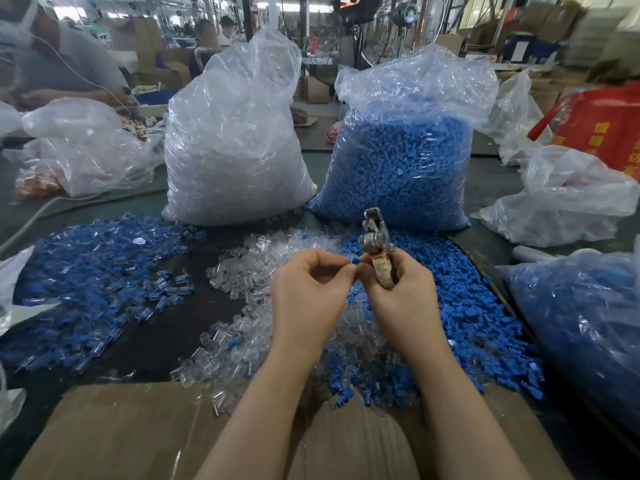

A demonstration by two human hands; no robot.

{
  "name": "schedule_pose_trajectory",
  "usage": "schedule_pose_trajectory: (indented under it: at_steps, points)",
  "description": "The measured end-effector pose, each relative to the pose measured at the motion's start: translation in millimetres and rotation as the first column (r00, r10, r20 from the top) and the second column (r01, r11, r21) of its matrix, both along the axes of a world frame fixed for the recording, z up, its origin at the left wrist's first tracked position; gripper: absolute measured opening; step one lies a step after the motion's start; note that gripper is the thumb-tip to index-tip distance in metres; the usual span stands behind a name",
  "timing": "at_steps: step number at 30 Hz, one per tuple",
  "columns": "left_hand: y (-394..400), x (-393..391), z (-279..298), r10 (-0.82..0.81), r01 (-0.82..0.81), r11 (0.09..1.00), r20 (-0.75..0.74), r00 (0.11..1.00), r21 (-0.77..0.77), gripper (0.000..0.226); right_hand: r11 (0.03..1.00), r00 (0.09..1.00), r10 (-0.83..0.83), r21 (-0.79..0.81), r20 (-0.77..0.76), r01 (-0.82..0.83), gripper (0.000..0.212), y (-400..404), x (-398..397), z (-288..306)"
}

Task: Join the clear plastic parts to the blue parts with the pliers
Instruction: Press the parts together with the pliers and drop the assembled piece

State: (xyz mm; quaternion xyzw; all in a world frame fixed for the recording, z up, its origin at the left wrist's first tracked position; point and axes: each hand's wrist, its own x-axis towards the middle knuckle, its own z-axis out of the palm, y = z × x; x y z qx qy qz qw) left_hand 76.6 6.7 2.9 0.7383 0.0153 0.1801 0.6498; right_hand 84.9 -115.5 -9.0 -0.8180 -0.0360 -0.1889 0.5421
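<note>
A small blue part (356,260) sits pinched between the thumb and fingertips of the left hand (308,289), held up above the middle of the desk (166,327), just left of the pliers (377,249). The left hand's grip is clamped on that part, its fingers curled inward and the wrist coming up from the near edge. The right hand (403,299) is raised beside it, almost touching it, with its grip wrapped round the pliers' tan, worn handles; the metal head of the tool points up and away, and whether its jaws are apart cannot be told. Directly below the hands lies a loose heap of clear plastic parts (242,271), spreading toward the near side. To the right of it a heap of loose blue parts (457,306) runs from far to near. On the left of the desk lies a wide spread of joined pieces (93,278), blue with clear sleeves. Beyond the heaps stand two tall plastic sacks side by side: the left sack (232,140) full of clear parts, the right sack (401,157) full of blue ones. Another bag of blue pieces (581,327) rests at the right edge. Flattened cardboard (114,434) covers the near side under both forearms.
</note>
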Motion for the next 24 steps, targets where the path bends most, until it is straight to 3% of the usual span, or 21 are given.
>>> schedule_pose_trajectory:
  at_steps: [6,9,14,24]
  points:
    - [2,3,-6,0.055,-0.057,0.996,0.034,0.998,0.061,0.018,0.993,0.992,0.119,-0.001,-0.046,-0.119,0.01,-5,2,2]
    - [5,5,-6,0.05,-0.049,0.999,0.025,0.998,-0.022,0.016,0.984,0.98,0.17,-0.026,-0.103,-0.174,0.017,-10,2,4]
    - [11,5,-1,-0.017,0.028,0.974,0.051,0.999,-0.227,0.014,0.961,0.959,0.21,-0.142,-0.191,-0.239,0.005,-15,1,3]
    - [13,2,2,-0.087,0.119,0.963,0.136,0.987,-0.243,0.01,0.939,0.946,0.251,-0.185,-0.204,-0.289,0.005,-15,0,2]
